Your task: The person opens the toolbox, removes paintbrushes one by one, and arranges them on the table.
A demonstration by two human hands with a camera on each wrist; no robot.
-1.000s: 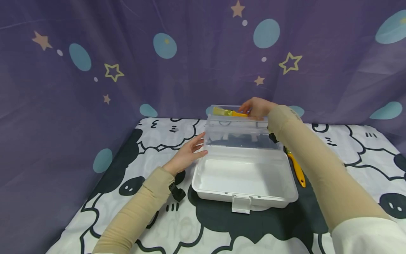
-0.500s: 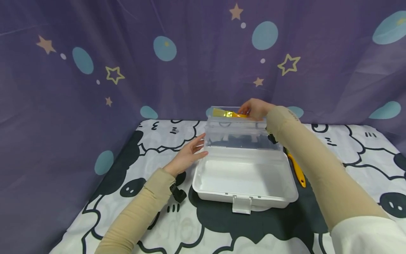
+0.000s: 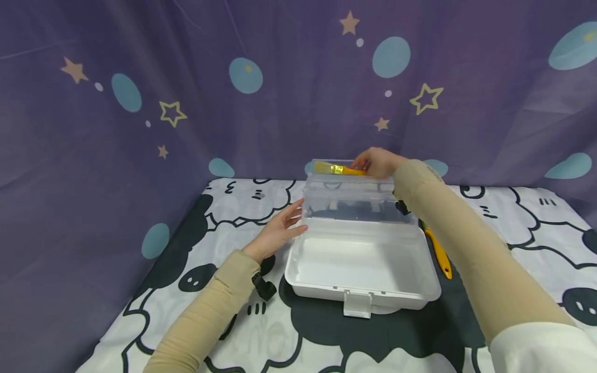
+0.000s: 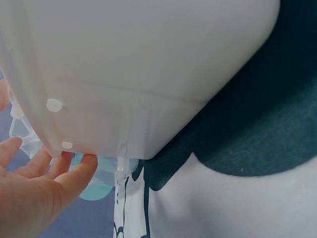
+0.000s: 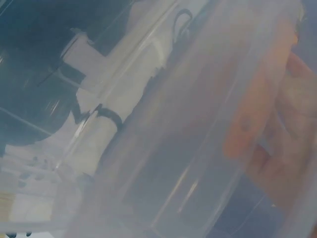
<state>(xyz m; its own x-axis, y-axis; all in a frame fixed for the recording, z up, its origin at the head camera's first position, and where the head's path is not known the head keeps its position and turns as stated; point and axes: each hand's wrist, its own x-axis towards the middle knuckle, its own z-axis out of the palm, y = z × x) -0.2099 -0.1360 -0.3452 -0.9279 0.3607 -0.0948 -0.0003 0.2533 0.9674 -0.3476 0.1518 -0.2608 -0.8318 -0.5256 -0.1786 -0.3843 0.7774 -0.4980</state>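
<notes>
A white plastic box point(image 3: 359, 264) stands with its transparent lid point(image 3: 345, 202) swung back. Behind the lid's edge, my right hand point(image 3: 380, 163) holds a paintbrush point(image 3: 337, 168) by its orange-yellow handle. The bristles point left. Through cloudy clear plastic, the right wrist view shows the brush handle point(image 5: 252, 109) beside the fingers. My left hand point(image 3: 276, 234) rests against the box's left side near the lid, fingers fairly straight and spread. In the left wrist view its fingertips point(image 4: 88, 161) touch the edge of the white box wall point(image 4: 148, 64).
A second paintbrush point(image 3: 440, 254) with a yellow handle lies right of the box, partly under the right forearm. A white latch point(image 3: 357, 304) hangs at the box's front. The cloth point(image 3: 261, 331) has a black-and-white print, and a purple curtain point(image 3: 298, 119) rises behind.
The head view has shifted slightly, so everything sits a little lower in it. Both hands keep their places at the box and the paintbrush.
</notes>
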